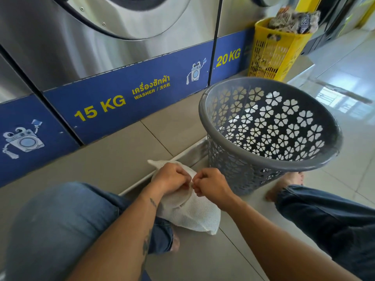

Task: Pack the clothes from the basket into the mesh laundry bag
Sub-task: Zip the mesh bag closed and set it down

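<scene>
A white mesh laundry bag (194,216) lies bulging on the tiled floor between my knees. My left hand (172,178) and my right hand (211,184) meet fist to fist at its top edge, each pinching the bag's fabric with curled fingers. To the right stands a grey plastic basket (316,159) with flower-shaped holes, tilted toward me. No clothes show inside the basket.
Steel washers with blue 15 KG and 20 KG panels (113,102) line the back. A yellow basket (274,51) heaped with patterned laundry stands at the far right. My jeans-clad knees flank the bag, and a bare foot (284,185) rests behind the grey basket.
</scene>
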